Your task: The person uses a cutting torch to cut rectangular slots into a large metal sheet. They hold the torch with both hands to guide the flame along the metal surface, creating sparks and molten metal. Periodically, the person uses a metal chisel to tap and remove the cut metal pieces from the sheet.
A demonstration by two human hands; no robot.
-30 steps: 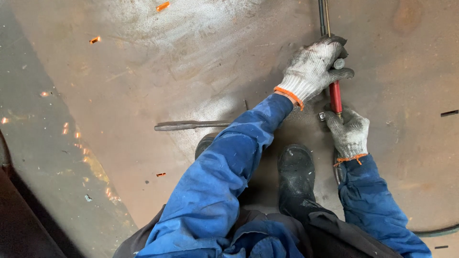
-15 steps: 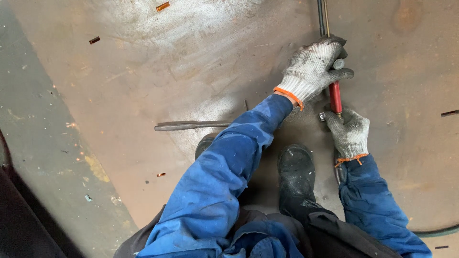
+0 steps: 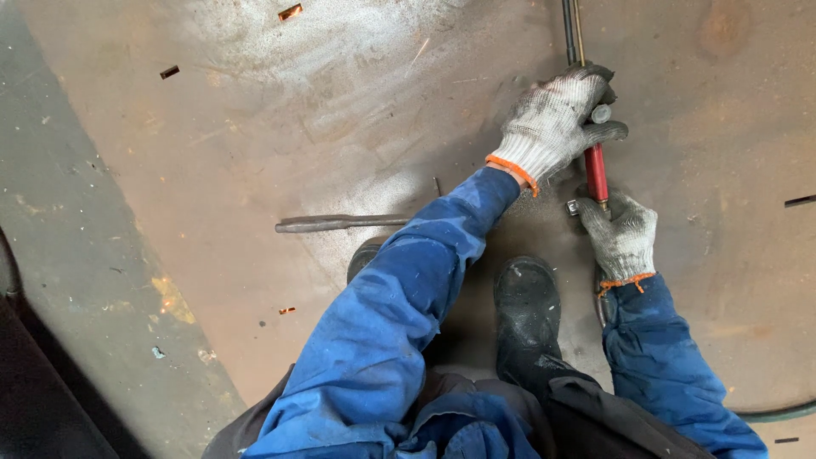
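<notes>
Left hand (image 3: pixel 552 123) and right hand (image 3: pixel 625 238) grasp the red-handled torch (image 3: pixel 596 166), tip cut off

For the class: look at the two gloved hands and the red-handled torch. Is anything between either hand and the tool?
Nothing visible. The left hand wraps the red-handled torch near its upper end, and the right hand grips it lower down; both gloves touch it directly.

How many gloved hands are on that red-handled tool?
2. The left hand grips the upper end of the red-handled tool; the right hand holds it lower, by the black boot.
</notes>
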